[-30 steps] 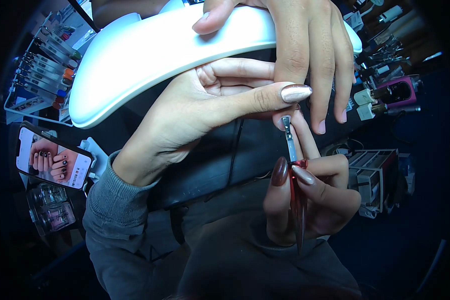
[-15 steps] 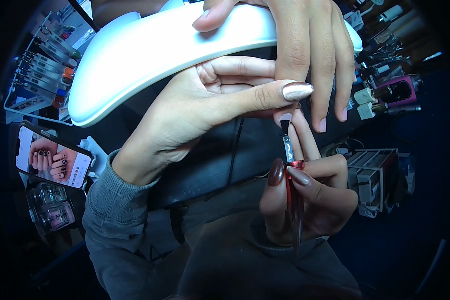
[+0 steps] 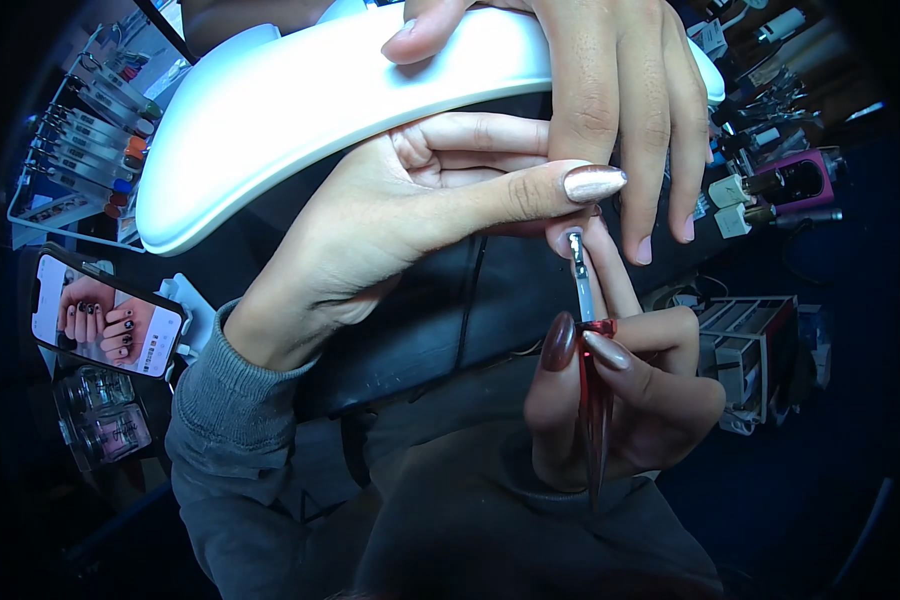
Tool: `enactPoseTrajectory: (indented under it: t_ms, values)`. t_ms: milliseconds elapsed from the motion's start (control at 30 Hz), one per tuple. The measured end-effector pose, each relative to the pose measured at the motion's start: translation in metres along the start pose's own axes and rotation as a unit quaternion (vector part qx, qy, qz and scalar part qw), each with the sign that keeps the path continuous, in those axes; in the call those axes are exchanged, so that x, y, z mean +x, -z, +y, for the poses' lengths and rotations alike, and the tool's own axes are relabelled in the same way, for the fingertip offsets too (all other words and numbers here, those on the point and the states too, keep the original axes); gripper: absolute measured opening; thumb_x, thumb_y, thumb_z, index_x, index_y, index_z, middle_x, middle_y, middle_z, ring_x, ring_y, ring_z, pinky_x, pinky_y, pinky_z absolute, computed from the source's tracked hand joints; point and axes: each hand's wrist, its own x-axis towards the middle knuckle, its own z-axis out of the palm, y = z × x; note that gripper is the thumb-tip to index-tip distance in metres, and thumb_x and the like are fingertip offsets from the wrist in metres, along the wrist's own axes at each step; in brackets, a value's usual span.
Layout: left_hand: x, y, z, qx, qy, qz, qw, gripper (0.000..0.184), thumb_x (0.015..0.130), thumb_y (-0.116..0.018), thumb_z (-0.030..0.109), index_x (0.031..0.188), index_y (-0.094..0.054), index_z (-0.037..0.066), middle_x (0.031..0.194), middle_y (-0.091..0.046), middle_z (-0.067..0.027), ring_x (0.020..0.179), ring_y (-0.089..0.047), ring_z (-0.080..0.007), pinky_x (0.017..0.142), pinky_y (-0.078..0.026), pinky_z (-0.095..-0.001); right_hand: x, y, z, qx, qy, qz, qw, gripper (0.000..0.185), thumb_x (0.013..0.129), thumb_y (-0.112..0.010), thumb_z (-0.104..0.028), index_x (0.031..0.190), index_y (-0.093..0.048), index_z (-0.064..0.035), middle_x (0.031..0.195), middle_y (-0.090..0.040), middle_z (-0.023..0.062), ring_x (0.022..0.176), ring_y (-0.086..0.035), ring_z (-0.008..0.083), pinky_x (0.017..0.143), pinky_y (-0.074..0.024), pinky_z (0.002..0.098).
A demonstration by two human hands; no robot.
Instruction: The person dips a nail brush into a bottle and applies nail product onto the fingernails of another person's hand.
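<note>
My left hand reaches in from the left, thumb over and fingers beneath, closed around a finger of another person's hand. That finger's nail shows just below my thumb. In my right hand is a nail polish brush with a dark red, tapered handle, pinched between thumb and fingers. The brush points upward, and its tip meets the nail of the held finger. The other person's hand rests over a white nail lamp, its remaining fingers hanging down.
A phone displaying a nail photo leans at the left, above small glass jars. A wire rack of tubes stands at upper left. Bottles and a pink device sit at right, near a drawer unit.
The brush has tilted and shifted slightly right, with its tip still at the nail. My right hand moved a little to the right; my left hand and the other person's hand stayed put.
</note>
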Motion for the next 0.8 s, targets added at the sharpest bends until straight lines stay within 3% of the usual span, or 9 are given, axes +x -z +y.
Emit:
enactPoseTrajectory:
  t_ms: [167, 433, 800]
  values:
    - [-0.0008, -0.0005, 0.0003, -0.004, -0.001, 0.001, 1.000, 0.027, 0.074, -0.059, 0.018, 0.096, -0.055, 0.002, 0.083, -0.058, -0.0079, 0.072, -0.057, -0.0119, 0.070, -0.045, -0.0219, -0.0035, 0.0007, 0.0019, -0.008, 0.001, -0.002, 1.000, 0.019, 0.072, -0.055, -0.004, 0.083, -0.040, 0.0017, 0.065, -0.041, 0.0110, 0.053, -0.039, 0.0092, 0.063, -0.0466, 0.0299]
    - [-0.0008, 0.0007, -0.0011, 0.003, 0.003, 0.011, 1.000, 0.027, 0.074, -0.059, 0.019, 0.095, -0.055, 0.002, 0.083, -0.058, -0.0074, 0.071, -0.056, -0.0113, 0.070, -0.045, -0.0216, 0.0011, -0.0019, 0.0014, 0.002, -0.001, -0.023, 1.000, 0.019, 0.072, -0.054, -0.005, 0.082, -0.040, 0.0024, 0.066, -0.038, 0.0121, 0.052, -0.041, 0.0114, 0.075, -0.0426, 0.0497]
    - [-0.0012, 0.0013, -0.0010, 0.011, -0.002, 0.015, 1.000, 0.028, 0.073, -0.060, 0.020, 0.095, -0.056, 0.004, 0.085, -0.058, -0.0074, 0.078, -0.057, -0.0131, 0.075, -0.044, -0.0228, -0.0005, 0.0035, 0.0026, -0.005, 0.000, -0.052, 0.999, 0.020, 0.072, -0.055, -0.005, 0.082, -0.040, 0.0021, 0.067, -0.039, 0.0120, 0.054, -0.044, 0.0133, 0.075, -0.0430, 0.0484]
